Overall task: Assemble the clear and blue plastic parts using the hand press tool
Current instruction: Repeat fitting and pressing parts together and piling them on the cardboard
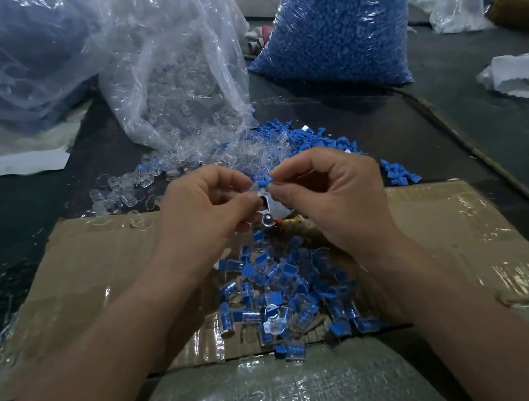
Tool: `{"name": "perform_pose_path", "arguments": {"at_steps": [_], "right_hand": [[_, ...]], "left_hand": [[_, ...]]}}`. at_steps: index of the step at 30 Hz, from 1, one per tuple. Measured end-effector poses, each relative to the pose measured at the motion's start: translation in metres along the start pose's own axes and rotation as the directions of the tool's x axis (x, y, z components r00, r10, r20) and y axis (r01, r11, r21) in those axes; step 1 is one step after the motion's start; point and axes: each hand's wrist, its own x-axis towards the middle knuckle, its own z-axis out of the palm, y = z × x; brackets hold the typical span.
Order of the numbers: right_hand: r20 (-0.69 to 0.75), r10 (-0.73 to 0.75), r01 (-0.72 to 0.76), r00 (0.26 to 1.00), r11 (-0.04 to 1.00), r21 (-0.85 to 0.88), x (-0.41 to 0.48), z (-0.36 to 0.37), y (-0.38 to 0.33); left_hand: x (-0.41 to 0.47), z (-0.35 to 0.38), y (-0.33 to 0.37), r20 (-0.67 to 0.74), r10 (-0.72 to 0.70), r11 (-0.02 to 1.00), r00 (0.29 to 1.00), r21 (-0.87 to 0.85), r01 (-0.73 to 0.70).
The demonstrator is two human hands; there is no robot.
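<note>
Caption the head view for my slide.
Left hand and right hand pinch clear part and blue part at the hand press; assembled pieces heaped on cardboard.

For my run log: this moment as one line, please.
left hand: pinches clear part | right hand: pinches blue part | press tool: between hands | assembled pieces: piled on cardboard

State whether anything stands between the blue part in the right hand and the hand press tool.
Nothing visible does. The right hand pinches the blue part beside the clear part in the left hand, next to the hand press tool; assembled pieces lie nearer, on the cardboard.
</note>
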Motion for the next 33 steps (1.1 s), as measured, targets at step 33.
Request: {"name": "perform_pose_path", "arguments": {"at_steps": [33], "right_hand": [[0.164,-0.074,0.07,0.984,0.997,0.027,-0.0014,0.0002,0.0097]], "left_hand": [[0.0005,-0.0023,0.0023,0.127,-0.046,0.963,0.991,-0.257,0.078]]}}
